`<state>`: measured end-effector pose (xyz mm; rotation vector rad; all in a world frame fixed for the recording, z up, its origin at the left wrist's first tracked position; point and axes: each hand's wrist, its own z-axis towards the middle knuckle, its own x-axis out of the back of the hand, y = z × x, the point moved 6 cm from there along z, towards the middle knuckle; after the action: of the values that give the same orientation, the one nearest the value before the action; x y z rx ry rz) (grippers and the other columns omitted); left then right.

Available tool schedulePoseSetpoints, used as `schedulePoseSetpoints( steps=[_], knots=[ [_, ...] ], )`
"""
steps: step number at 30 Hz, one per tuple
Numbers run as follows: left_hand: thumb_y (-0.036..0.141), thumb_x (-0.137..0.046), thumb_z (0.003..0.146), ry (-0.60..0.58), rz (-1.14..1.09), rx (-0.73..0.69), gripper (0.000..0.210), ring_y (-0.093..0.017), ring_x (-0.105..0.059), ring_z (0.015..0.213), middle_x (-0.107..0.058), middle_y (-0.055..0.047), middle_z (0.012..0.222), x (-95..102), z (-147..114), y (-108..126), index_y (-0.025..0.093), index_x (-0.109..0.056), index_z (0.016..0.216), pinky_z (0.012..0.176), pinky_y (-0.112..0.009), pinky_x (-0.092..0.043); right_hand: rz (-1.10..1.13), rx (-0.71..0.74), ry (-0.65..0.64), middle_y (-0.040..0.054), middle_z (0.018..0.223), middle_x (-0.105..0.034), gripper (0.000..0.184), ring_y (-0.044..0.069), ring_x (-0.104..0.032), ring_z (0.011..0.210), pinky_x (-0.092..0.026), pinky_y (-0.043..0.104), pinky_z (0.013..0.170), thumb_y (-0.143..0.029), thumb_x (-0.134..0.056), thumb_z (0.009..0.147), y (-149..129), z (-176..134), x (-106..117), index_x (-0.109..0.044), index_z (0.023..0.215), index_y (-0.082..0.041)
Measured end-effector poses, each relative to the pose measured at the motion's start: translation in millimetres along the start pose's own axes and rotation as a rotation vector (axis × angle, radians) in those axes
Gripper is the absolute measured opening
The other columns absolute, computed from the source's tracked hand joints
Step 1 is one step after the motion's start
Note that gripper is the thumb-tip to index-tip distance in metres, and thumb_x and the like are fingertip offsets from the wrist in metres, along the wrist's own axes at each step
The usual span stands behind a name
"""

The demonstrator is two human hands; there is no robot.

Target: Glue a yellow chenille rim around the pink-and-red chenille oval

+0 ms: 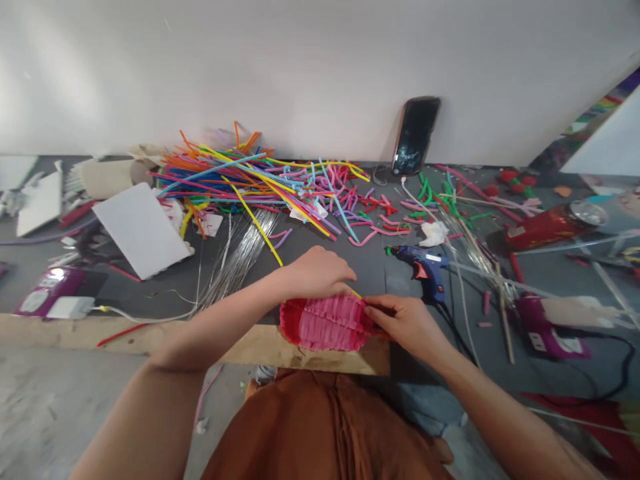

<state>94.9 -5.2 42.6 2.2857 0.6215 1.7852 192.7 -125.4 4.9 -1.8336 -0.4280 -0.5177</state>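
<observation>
A pink and red fuzzy piece (334, 323), made of rows of pipe cleaners, sits at the table's front edge before me. My left hand (320, 272) is over its far side, fingers curled around a yellow pipe cleaner (255, 223). That stem sticks out to the upper left behind the hand, and a short yellow bit shows near the piece's upper right edge. My right hand (406, 325) pinches the right edge of the pink piece between thumb and fingers. Whether it also grips the yellow tip is hidden.
A heap of coloured pipe cleaners (225, 177) lies along the wall, with cut bits to its right. A phone (416, 137) leans on the wall. Right of my hands are a blue glue gun (425, 267) and a red can (545, 225). A white card (141, 230) lies left.
</observation>
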Motion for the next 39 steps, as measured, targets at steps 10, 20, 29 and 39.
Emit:
schedulePoseSetpoints(
  steps=[10,20,29,39],
  knots=[
    [0.02,-0.052,0.089,-0.054,0.141,-0.062,0.017,-0.018,-0.065,0.08,-0.073,-0.004,0.086,-20.8,10,25,0.02,-0.069,0.087,0.085,-0.034,-0.036,-0.013,0.017,-0.003,0.0006,0.101,-0.076,0.029,0.021,-0.071,0.085,-0.055,0.031,0.077,-0.033,-0.053,0.086,-2,0,0,-0.073,0.106,-0.025],
    [0.023,-0.049,0.09,0.044,-0.034,0.051,0.022,-0.017,-0.067,0.088,-0.075,-0.003,0.093,-13.4,-4,5,0.022,-0.07,0.095,0.087,-0.031,-0.039,-0.21,0.108,0.108,0.0049,0.103,-0.075,0.029,0.021,-0.07,0.09,-0.053,0.034,0.078,-0.028,-0.048,0.09,-6,-14,13,-0.07,0.108,-0.023],
    [0.026,-0.049,0.089,0.035,-0.153,0.179,0.023,-0.018,-0.067,0.088,-0.074,-0.001,0.095,-9.0,-6,0,0.023,-0.071,0.096,0.071,-0.024,-0.041,-0.389,0.196,0.317,0.0054,0.086,-0.075,0.025,0.022,-0.063,0.085,-0.038,0.039,0.081,-0.023,-0.048,0.091,-11,-21,9,-0.072,0.098,-0.024],
    [0.026,-0.048,0.088,0.054,-0.254,0.239,0.025,-0.017,-0.066,0.091,-0.074,0.0,0.099,-11.8,-8,-4,0.023,-0.072,0.097,0.076,-0.024,-0.043,-0.46,0.233,0.408,0.0032,0.084,-0.073,0.023,0.021,-0.057,0.087,-0.033,0.039,0.083,-0.019,-0.051,0.089,-19,-24,3,-0.071,0.097,-0.025]
  ],
)
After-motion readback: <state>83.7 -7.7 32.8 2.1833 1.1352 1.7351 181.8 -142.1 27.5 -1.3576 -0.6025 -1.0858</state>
